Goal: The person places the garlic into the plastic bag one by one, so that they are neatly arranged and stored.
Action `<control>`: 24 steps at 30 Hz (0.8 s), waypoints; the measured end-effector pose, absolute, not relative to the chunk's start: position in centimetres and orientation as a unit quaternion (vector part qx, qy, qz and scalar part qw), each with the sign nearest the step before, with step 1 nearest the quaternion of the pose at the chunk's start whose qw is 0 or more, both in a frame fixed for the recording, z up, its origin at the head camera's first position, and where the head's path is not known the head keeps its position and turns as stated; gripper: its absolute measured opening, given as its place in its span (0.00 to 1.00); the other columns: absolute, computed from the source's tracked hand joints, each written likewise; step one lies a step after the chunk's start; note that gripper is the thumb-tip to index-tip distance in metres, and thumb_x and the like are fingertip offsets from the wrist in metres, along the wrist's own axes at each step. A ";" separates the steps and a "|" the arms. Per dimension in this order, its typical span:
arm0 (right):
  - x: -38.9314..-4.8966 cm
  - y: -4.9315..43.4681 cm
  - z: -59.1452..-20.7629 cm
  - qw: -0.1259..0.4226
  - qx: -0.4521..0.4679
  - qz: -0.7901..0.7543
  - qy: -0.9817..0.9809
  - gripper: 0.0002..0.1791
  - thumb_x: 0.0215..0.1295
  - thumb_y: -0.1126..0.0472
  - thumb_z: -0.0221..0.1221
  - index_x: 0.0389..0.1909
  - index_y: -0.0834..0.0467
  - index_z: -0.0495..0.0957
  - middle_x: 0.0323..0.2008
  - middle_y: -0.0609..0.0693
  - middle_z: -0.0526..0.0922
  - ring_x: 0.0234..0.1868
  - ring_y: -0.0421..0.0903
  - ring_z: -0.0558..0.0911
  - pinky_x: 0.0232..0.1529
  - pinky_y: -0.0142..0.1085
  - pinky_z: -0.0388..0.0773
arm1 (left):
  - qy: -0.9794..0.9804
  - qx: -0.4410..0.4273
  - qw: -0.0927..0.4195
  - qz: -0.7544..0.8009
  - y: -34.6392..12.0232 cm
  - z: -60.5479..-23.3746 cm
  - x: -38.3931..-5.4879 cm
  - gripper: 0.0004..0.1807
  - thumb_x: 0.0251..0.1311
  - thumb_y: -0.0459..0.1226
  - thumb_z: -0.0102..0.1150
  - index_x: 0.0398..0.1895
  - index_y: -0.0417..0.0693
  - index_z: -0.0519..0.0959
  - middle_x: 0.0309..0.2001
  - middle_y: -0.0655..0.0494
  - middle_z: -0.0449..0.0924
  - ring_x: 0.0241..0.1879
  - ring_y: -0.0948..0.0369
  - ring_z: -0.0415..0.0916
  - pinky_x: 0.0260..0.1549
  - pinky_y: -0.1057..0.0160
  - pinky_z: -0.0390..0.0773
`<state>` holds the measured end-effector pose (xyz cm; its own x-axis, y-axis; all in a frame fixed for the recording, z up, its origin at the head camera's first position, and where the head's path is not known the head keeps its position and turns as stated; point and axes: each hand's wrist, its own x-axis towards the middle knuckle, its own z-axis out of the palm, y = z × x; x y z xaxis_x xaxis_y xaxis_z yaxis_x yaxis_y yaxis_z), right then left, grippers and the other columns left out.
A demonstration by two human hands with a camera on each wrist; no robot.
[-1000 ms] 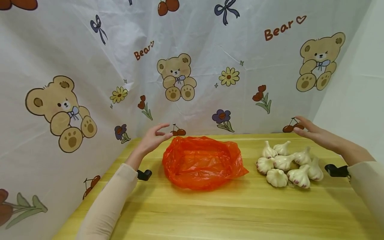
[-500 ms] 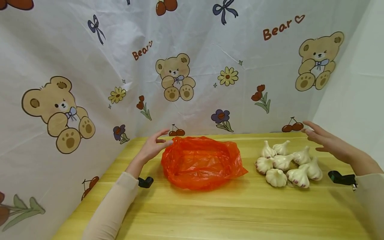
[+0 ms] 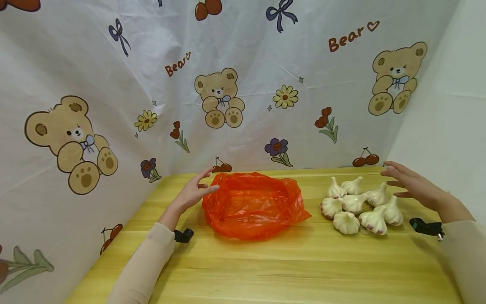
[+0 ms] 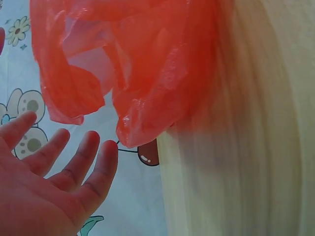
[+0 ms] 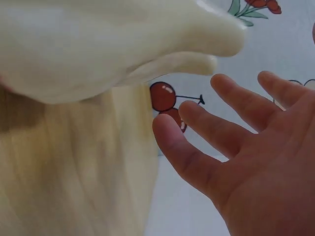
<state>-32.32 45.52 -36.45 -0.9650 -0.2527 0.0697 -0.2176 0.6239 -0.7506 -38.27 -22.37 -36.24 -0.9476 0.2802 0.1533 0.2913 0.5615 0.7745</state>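
Note:
A red plastic bag (image 3: 254, 230) stands with its mouth spread wide on the wooden table, and its inside looks bare. My left hand (image 3: 191, 193) hovers by the bag's left rim, fingers spread and holding nothing; in the left wrist view the fingers (image 4: 101, 172) are apart from the red film. To the right of the bag lies a cluster of several garlic bulbs (image 3: 346, 222), white with purplish tints. Just right of them my right hand (image 3: 419, 188) is held in the air, fingers loosely extended. A garlic bulb (image 5: 98, 44) looms close in the right wrist view, apart from the fingertips.
The wooden table (image 3: 250, 274) runs up to a white cloth backdrop (image 3: 250, 55) printed with bears and flowers. A plain white wall (image 3: 448, 139) borders the right side. Black wrist-mounted pieces (image 3: 426, 226) stick out by both sleeves.
My right hand has come down beside the garlic bulbs. My left hand has lowered slightly near the bag rim. The view has shifted a little; bag and garlic stay in place.

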 end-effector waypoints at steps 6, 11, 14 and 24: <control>-32.4 45.8 -37.5 0.039 -0.126 -0.419 0.898 0.38 0.85 0.42 0.27 0.83 0.59 0.31 0.55 0.15 0.63 0.62 0.35 0.74 0.57 0.65 0.79 | -0.887 -0.162 -0.007 -0.433 -22.4 -37.0 -38.5 0.49 0.60 0.64 0.65 0.81 0.80 0.50 0.80 0.50 0.56 0.70 0.39 0.69 0.65 0.36 0.76; -32.4 46.0 -37.7 0.038 -0.136 -0.424 0.895 0.38 0.85 0.43 0.28 0.83 0.62 0.35 0.54 0.15 0.63 0.55 0.21 0.69 0.58 0.72 0.74 | -0.890 -0.158 -0.002 -0.427 -22.2 -37.2 -38.6 0.50 0.59 0.64 0.65 0.81 0.82 0.48 0.78 0.50 0.60 0.68 0.36 0.70 0.66 0.35 0.74; -32.4 46.1 -37.9 0.044 -0.136 -0.426 0.893 0.38 0.85 0.43 0.28 0.83 0.63 0.37 0.56 0.18 0.63 0.53 0.17 0.67 0.58 0.72 0.74 | -0.895 -0.157 -0.002 -0.417 -22.1 -37.3 -38.6 0.52 0.59 0.65 0.65 0.82 0.81 0.46 0.77 0.48 0.62 0.65 0.38 0.73 0.65 0.37 0.76; -32.8 46.2 -38.9 0.062 -0.117 -0.412 0.902 0.38 0.85 0.43 0.31 0.82 0.65 0.43 0.76 0.71 0.50 0.57 0.26 0.71 0.59 0.66 0.78 | -0.891 -0.147 -0.016 -0.428 -21.8 -37.9 -38.7 0.55 0.58 0.61 0.69 0.82 0.83 0.43 0.77 0.47 0.62 0.68 0.40 0.71 0.63 0.39 0.78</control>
<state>-32.83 46.16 -38.90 -0.9649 -0.2621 -0.0155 -0.1599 0.6335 -0.7570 -38.72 -21.79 -37.87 -0.9560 0.2762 0.0985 0.2496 0.5900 0.7679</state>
